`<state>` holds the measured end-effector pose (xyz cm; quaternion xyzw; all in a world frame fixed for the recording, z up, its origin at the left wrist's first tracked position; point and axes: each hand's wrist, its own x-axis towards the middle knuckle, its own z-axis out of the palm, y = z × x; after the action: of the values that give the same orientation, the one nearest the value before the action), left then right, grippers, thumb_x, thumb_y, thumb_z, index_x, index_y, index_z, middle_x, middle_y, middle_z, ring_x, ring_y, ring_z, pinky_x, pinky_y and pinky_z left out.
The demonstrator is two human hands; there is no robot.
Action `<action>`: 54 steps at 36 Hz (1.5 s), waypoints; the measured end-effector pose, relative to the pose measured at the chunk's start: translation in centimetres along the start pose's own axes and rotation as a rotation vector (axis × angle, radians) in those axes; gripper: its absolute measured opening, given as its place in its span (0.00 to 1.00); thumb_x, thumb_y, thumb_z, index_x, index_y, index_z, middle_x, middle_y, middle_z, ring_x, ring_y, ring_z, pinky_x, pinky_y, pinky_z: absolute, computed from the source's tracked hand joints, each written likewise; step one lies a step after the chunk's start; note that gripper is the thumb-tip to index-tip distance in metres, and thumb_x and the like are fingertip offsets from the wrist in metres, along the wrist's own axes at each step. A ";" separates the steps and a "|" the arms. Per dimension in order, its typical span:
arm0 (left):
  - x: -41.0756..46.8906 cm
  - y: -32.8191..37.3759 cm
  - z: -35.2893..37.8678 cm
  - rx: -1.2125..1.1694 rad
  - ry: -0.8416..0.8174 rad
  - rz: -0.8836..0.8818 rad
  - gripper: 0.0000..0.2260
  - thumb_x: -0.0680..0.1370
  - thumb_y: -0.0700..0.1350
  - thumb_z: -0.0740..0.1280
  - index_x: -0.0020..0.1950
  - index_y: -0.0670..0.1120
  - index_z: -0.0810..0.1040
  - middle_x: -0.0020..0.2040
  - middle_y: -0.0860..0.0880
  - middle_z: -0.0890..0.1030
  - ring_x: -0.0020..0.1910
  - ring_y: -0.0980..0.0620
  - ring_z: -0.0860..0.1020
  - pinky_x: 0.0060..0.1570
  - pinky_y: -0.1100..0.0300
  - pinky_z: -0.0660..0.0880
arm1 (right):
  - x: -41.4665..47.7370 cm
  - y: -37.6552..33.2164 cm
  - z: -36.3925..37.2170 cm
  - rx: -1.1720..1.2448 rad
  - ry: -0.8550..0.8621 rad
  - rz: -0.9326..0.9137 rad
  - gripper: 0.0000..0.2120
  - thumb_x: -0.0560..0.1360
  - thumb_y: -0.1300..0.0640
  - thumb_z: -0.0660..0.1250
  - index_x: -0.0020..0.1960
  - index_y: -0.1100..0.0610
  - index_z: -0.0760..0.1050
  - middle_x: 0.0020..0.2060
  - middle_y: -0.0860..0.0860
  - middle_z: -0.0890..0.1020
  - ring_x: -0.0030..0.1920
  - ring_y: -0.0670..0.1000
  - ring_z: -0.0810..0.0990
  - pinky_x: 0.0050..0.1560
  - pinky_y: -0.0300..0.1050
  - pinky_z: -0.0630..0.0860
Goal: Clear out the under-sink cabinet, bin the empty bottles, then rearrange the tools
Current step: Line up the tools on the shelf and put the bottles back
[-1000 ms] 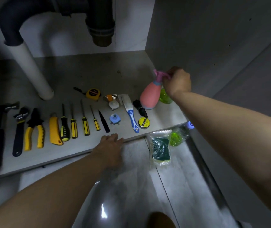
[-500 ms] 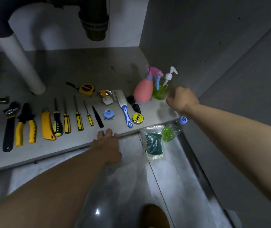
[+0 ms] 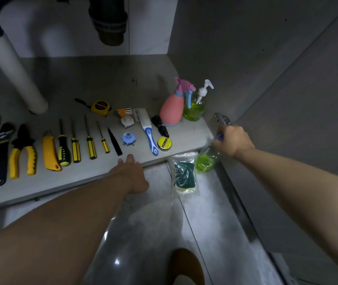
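Head: right hand grips neck of green bottle.

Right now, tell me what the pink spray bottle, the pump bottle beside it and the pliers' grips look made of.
The pink spray bottle: opaque matte plastic, by its even dull colour. The pump bottle: clear and glossy, plastic or glass, cannot tell which; green liquid shows through. The pliers: grips of yellow ribbed rubber or soft plastic, on a dark metal head.

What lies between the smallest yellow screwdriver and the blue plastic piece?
In the head view, a slim black tool lies between the smallest yellow screwdriver and the blue plastic piece, touching neither.
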<state>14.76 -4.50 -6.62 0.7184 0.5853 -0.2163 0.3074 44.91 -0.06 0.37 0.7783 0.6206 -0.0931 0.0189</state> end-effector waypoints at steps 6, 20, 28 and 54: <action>0.0 -0.4 -0.1 -0.026 0.001 0.006 0.32 0.78 0.56 0.64 0.79 0.45 0.60 0.78 0.42 0.53 0.75 0.37 0.61 0.71 0.44 0.68 | 1.0 -1.1 -4.8 0.104 0.219 -0.084 0.12 0.69 0.46 0.67 0.45 0.54 0.77 0.43 0.55 0.75 0.44 0.61 0.78 0.47 0.45 0.72; -0.5 -0.3 0.1 -0.030 0.028 0.022 0.32 0.79 0.55 0.65 0.80 0.45 0.58 0.77 0.42 0.56 0.76 0.37 0.60 0.70 0.43 0.69 | 3.8 -3.2 -5.4 0.207 0.240 -0.080 0.11 0.74 0.57 0.66 0.56 0.52 0.80 0.54 0.59 0.74 0.52 0.64 0.79 0.56 0.47 0.75; -0.3 -0.3 0.1 -0.013 0.034 0.019 0.33 0.78 0.55 0.65 0.79 0.46 0.59 0.76 0.43 0.56 0.76 0.38 0.60 0.70 0.43 0.69 | 3.1 -3.5 -3.4 0.215 0.286 -0.053 0.18 0.75 0.59 0.64 0.65 0.54 0.70 0.61 0.60 0.69 0.51 0.68 0.78 0.54 0.54 0.76; -1.4 -0.4 4.7 -0.078 0.364 -0.024 0.33 0.77 0.48 0.64 0.81 0.49 0.56 0.80 0.46 0.56 0.80 0.43 0.53 0.74 0.43 0.64 | -5.0 -1.8 16.9 0.927 -0.436 0.520 0.41 0.70 0.41 0.77 0.71 0.63 0.63 0.64 0.60 0.75 0.63 0.59 0.76 0.65 0.59 0.75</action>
<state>14.34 -8.73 -9.13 0.7263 0.6476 -0.0634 0.2215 40.01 -6.90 -15.26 0.7951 0.2851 -0.5061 -0.1744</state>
